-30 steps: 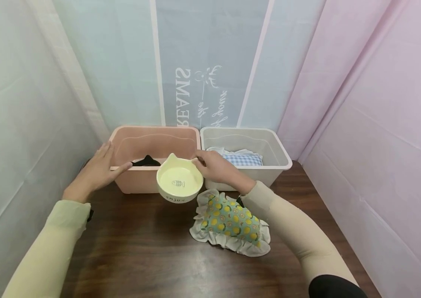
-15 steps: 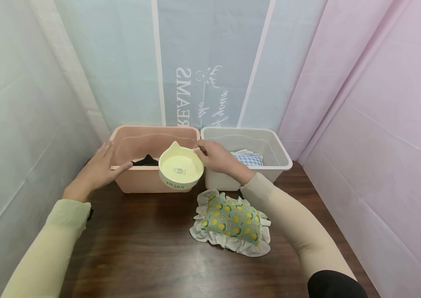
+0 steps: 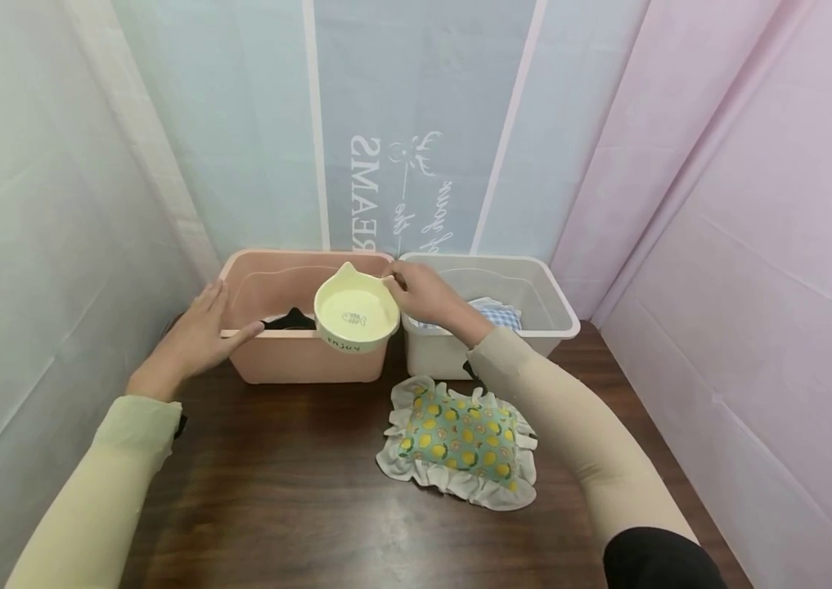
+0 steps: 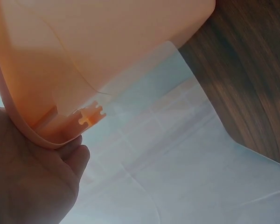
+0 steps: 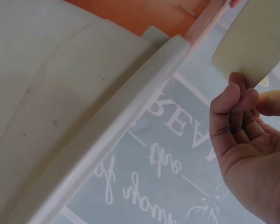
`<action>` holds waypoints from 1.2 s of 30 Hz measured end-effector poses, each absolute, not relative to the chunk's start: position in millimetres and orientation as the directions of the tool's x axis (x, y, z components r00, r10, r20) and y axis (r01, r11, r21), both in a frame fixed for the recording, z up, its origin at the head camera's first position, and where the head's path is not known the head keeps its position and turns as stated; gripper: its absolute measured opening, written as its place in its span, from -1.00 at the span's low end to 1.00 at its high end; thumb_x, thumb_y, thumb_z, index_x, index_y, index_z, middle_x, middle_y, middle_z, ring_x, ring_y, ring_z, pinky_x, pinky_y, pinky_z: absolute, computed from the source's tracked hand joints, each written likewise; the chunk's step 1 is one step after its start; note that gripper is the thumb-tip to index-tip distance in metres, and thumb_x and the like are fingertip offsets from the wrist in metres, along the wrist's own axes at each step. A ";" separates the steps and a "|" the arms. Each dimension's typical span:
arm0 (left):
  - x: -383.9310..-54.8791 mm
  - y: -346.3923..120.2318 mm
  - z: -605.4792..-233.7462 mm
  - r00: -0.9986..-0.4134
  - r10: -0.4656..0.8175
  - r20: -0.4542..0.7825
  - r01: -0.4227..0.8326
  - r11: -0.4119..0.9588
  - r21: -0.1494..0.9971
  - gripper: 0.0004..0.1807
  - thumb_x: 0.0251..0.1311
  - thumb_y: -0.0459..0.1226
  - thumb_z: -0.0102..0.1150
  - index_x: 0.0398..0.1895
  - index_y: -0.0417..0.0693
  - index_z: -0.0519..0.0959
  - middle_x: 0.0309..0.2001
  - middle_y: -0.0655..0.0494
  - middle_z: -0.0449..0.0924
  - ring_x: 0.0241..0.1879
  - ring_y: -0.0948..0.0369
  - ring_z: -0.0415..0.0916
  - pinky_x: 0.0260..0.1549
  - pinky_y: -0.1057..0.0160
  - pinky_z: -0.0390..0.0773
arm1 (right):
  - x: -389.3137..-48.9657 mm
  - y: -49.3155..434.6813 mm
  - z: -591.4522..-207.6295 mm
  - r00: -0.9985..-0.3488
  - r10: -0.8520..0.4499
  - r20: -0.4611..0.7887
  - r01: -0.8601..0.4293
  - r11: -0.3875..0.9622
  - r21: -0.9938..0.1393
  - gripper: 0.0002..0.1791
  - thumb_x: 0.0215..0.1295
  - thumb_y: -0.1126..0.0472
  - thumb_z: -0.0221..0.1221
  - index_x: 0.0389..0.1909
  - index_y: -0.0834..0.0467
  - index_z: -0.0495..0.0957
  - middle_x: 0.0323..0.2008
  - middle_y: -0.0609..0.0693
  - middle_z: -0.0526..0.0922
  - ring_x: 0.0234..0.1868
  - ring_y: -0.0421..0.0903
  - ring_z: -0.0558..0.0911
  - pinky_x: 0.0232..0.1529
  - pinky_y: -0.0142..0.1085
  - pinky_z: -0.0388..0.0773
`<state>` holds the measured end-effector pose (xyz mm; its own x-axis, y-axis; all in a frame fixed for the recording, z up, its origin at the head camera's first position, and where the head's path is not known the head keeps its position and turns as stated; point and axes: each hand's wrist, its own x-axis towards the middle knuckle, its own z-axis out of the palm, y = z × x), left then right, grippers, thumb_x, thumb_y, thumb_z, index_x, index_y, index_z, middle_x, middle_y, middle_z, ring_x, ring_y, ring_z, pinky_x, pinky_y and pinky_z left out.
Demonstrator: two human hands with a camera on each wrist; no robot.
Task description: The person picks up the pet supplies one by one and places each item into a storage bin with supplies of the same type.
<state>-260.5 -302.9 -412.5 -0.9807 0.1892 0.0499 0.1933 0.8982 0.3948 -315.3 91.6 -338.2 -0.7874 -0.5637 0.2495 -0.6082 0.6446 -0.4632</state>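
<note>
Bowl (image 3: 358, 306) shows fish print (image 3: 353, 318) in head view only.

wood-grain surface (image 3: 290, 466), one: dark brown, faint sheen toward the near side. standing on it, far side: pink bin (image 3: 305, 360), upright, at left; white bin (image 3: 432, 357), upright, close beside it at right. lying flat: cushion (image 3: 460, 438), green with lemon print, white ruffled edging, just before the white bin.
</note>
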 end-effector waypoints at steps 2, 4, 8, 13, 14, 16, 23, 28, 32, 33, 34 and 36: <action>-259.8 -302.7 -412.5 -0.981 0.187 0.052 0.193 0.898 0.395 0.29 0.48 0.42 -0.06 0.71 -0.29 -0.45 0.72 -0.32 -0.54 0.68 -0.37 -0.43 0.53 -0.50 -0.17 | -317.7 90.4 -338.0 -0.789 -0.562 0.248 -0.607 0.649 -0.459 -0.69 0.72 0.20 -0.02 0.08 0.26 0.66 -0.17 0.11 0.70 -0.28 -0.02 0.54 -0.19 -0.17 0.51; -259.1 -302.9 -412.8 -0.981 0.187 0.052 0.192 0.897 0.398 0.29 0.47 0.43 -0.05 0.71 -0.29 -0.45 0.72 -0.31 -0.55 0.68 -0.36 -0.44 0.54 -0.50 -0.18 | -319.4 89.3 -338.1 -0.794 -0.555 0.248 -0.601 0.654 -0.459 -0.68 0.72 0.20 -0.03 0.07 0.26 0.66 -0.17 0.12 0.70 -0.28 -0.02 0.54 -0.19 -0.17 0.51; -259.7 -302.3 -413.3 -0.980 0.190 0.055 0.196 0.893 0.405 0.29 0.47 0.43 -0.04 0.71 -0.29 -0.43 0.72 -0.30 -0.54 0.69 -0.34 -0.44 0.55 -0.48 -0.18 | -322.9 87.0 -339.4 -0.817 -0.525 0.238 -0.570 0.677 -0.465 -0.68 0.72 0.19 -0.07 0.04 0.23 0.66 -0.21 0.07 0.68 -0.30 -0.04 0.53 -0.20 -0.19 0.50; -260.9 -303.1 -415.4 -0.980 0.189 0.061 0.197 0.895 0.400 0.29 0.48 0.42 -0.04 0.71 -0.31 -0.42 0.72 -0.31 -0.52 0.69 -0.34 -0.41 0.55 -0.47 -0.17 | -328.2 81.6 -340.1 -0.839 -0.500 0.214 -0.534 0.682 -0.500 -0.68 0.74 0.12 -0.05 -0.13 0.17 0.62 -0.32 0.05 0.59 -0.35 -0.04 0.49 -0.29 -0.22 0.47; -260.7 -303.1 -415.6 -0.980 0.187 0.061 0.196 0.896 0.399 0.30 0.47 0.43 -0.04 0.71 -0.30 -0.42 0.73 -0.30 -0.52 0.69 -0.34 -0.41 0.55 -0.47 -0.17 | -329.6 80.6 -340.2 -0.842 -0.496 0.210 -0.528 0.681 -0.508 -0.67 0.74 0.10 -0.05 -0.16 0.17 0.60 -0.34 0.06 0.57 -0.36 -0.04 0.48 -0.31 -0.23 0.45; -260.5 -303.1 -415.3 -0.981 0.186 0.062 0.195 0.896 0.398 0.29 0.47 0.43 -0.05 0.71 -0.31 -0.41 0.73 -0.30 -0.51 0.69 -0.33 -0.41 0.56 -0.47 -0.17 | -332.3 78.6 -340.2 -0.845 -0.491 0.212 -0.524 0.678 -0.515 -0.67 0.74 0.10 -0.05 -0.18 0.17 0.59 -0.36 0.07 0.55 -0.38 -0.04 0.47 -0.33 -0.24 0.44; -259.5 -302.0 -413.4 -0.981 0.187 0.057 0.194 0.894 0.404 0.29 0.47 0.43 -0.04 0.72 -0.30 -0.41 0.73 -0.31 -0.50 0.69 -0.33 -0.42 0.55 -0.48 -0.17 | -341.5 74.1 -340.3 -0.859 -0.464 0.215 -0.506 0.707 -0.494 -0.70 0.74 0.17 -0.06 -0.02 0.22 0.61 -0.31 0.07 0.59 -0.37 -0.05 0.49 -0.34 -0.25 0.45; -260.5 -303.3 -414.5 -0.982 0.183 0.050 0.188 0.897 0.401 0.29 0.47 0.43 -0.04 0.71 -0.30 -0.42 0.73 -0.30 -0.52 0.69 -0.34 -0.41 0.54 -0.49 -0.16 | -346.3 65.9 -337.8 -0.859 -0.474 0.195 -0.506 0.721 -0.474 -0.73 0.74 0.17 -0.06 -0.06 0.23 0.56 -0.33 0.08 0.54 -0.36 -0.04 0.48 -0.33 -0.24 0.45; -262.2 -303.2 -415.4 -0.981 0.186 0.053 0.191 0.895 0.403 0.28 0.48 0.42 -0.05 0.71 -0.29 -0.42 0.73 -0.30 -0.52 0.69 -0.35 -0.41 0.54 -0.50 -0.15 | -351.1 60.6 -338.9 -0.870 -0.451 0.199 -0.489 0.738 -0.464 -0.74 0.73 0.19 -0.04 -0.01 0.24 0.57 -0.29 0.07 0.57 -0.32 -0.05 0.51 -0.28 -0.23 0.49; -262.6 -303.3 -415.7 -0.981 0.187 0.052 0.192 0.895 0.402 0.28 0.48 0.42 -0.05 0.71 -0.29 -0.43 0.73 -0.30 -0.52 0.69 -0.35 -0.41 0.53 -0.50 -0.14 | -352.3 59.7 -339.9 -0.874 -0.445 0.198 -0.483 0.742 -0.466 -0.74 0.73 0.19 -0.04 0.01 0.24 0.58 -0.28 0.07 0.59 -0.31 -0.05 0.52 -0.27 -0.23 0.51; -262.8 -303.1 -415.4 -0.981 0.187 0.051 0.191 0.895 0.403 0.28 0.48 0.42 -0.04 0.71 -0.29 -0.43 0.73 -0.30 -0.52 0.69 -0.35 -0.41 0.53 -0.50 -0.14 | -353.6 58.9 -341.5 -0.877 -0.439 0.197 -0.478 0.746 -0.464 -0.74 0.73 0.19 -0.04 0.03 0.24 0.58 -0.26 0.08 0.60 -0.30 -0.05 0.53 -0.26 -0.23 0.52; -262.4 -302.8 -414.7 -0.981 0.187 0.048 0.190 0.895 0.404 0.28 0.48 0.41 -0.03 0.71 -0.29 -0.42 0.73 -0.31 -0.52 0.69 -0.35 -0.41 0.54 -0.50 -0.14 | -355.7 57.5 -344.6 -0.879 -0.439 0.186 -0.473 0.752 -0.459 -0.73 0.73 0.19 -0.05 0.04 0.25 0.58 -0.23 0.09 0.61 -0.30 -0.05 0.53 -0.25 -0.22 0.53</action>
<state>-262.4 -302.8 -414.7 -0.9813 0.1866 0.0479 0.1899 0.8948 0.4041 -355.7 57.5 -344.6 -0.8789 -0.4393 0.1859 -0.4730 0.7520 -0.4592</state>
